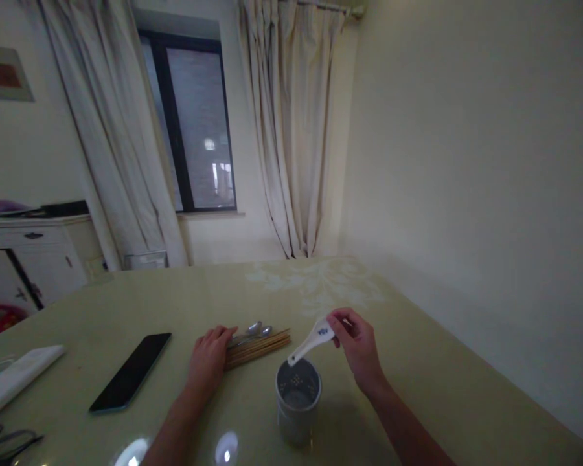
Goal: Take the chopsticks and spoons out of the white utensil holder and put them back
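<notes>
In my right hand [357, 343] is a white ceramic soup spoon [315, 336] with a blue mark, pinched at its bowl end. Its handle slants down to the left, the tip at the rim of a grey utensil holder [298, 414]. This holder stands upright with small holes inside; no utensils show in it. My left hand [211, 353] is closed over the left ends of a bundle of wooden chopsticks [260, 349] lying on the table. Several metal spoons [255, 330] lie along the bundle's far side, their handles partly under my left fingers.
A black phone [131, 375] lies left of my left arm on the glossy table [184, 304]. Farther left are a white flat object [22, 378] and dark-handled scissors [10, 440]. A wall [476, 194] runs along the table's right side; curtains [291, 129] hang behind.
</notes>
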`<state>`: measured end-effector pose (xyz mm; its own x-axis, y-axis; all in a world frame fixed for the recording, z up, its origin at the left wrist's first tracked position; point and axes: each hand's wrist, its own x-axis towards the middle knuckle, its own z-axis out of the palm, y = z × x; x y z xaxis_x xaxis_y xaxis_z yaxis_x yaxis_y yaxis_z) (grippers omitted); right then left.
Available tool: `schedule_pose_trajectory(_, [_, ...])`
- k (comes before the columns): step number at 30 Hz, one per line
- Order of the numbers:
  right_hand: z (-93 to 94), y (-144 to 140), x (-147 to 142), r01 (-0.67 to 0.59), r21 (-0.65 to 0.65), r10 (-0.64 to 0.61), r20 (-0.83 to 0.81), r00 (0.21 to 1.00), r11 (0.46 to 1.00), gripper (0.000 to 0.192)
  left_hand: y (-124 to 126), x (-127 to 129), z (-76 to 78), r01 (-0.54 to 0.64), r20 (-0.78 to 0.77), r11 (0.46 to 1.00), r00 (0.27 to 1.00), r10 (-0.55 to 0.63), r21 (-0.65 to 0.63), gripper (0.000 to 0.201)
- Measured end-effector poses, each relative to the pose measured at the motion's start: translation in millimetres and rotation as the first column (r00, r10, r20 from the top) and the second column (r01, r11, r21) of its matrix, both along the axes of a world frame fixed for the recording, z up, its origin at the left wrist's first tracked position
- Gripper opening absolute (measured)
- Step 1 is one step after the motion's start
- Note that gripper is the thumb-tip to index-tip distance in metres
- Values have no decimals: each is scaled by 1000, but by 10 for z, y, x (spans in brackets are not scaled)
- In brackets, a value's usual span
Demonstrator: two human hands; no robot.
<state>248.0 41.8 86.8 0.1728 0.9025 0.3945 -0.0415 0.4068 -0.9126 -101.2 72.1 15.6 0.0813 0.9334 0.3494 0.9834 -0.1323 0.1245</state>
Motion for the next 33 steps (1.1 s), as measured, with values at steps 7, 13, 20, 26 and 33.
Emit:
schedule_pose_trajectory(7, [-282, 163, -165, 30, -203, -43, -57, 997, 979, 60, -148, 455, 85, 269, -34, 855, 958, -284, 444, 43])
schedule_pose_trajectory(13, [-424, 108, -373, -154, -257, 149, -40, 988, 954, 55, -302, 892, 115, 579, -180, 766, 815, -550, 280, 37])
schedule_pose_trajectory(20, [-441, 90, -381, -237, -319, 208, -122, 970, 918, 61, -214, 681, 139, 443, -41, 866, 894, -446, 233, 34])
schedule_pose_trajectory(26, [-380, 144, -251, -240, -306, 208, -134, 969, 921, 64, -16, 141, 148, -24, 156, 990, 988, 2, 139, 41])
schedule_pose_trajectory(33, [-381, 164, -209, -239, -296, 213, -118, 970, 925, 62, -14, -82, 106, -206, 93, 978, 974, 207, -19, 43])
